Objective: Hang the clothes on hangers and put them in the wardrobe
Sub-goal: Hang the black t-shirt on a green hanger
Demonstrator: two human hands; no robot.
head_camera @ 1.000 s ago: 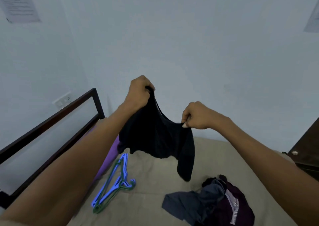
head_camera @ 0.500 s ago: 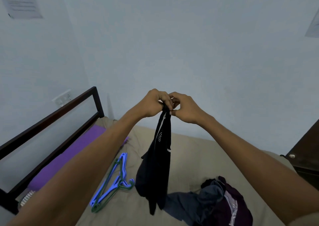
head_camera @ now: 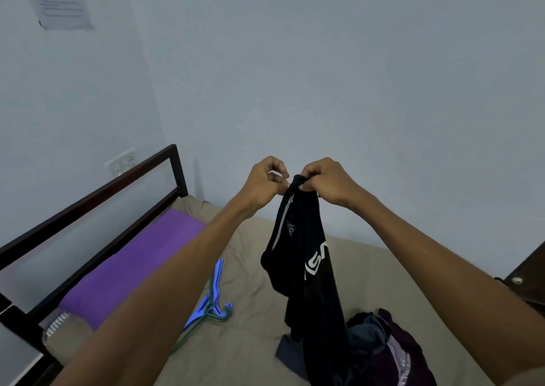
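Clothes pile [head_camera: 383, 344]: nearest you, at the near right of the bed [head_camera: 362, 255]; dark crumpled garments lying on the tan sheet, none on a hanger yet.

Hangers [head_camera: 211, 303]: blue and green, stacked on the sheet at near left of centre. Their long axis runs from near-left to far-right, with the hooks at the right-hand end, pointing toward the clothes pile. They lie below and to the left of your hands, under your left forearm.

Black garment [head_camera: 306, 267]: in the air above the bed, gathered at its top and hanging straight down, so its long axis is vertical. White lettering shows on the side facing right. Its lower end drops in front of the pile.

Right hand [head_camera: 327, 183]: curled around the gathered top edge of the black garment, carrying its weight.

Left hand [head_camera: 264, 183]: just beside the right, fingers curled and pinched together. It seems to sit at the edge of the cloth, but you cannot tell whether it grips it.

Relation that matters: the hangers are down and left of the garment, on your left hand's side. By my reading, your left hand is the one to go down for a hanger while the right keeps the garment up.

Far side: purple mat [head_camera: 129, 264] along the dark bed frame [head_camera: 88, 199] at left; a dark cabinet corner [head_camera: 528, 279] at far right may be the wardrobe.
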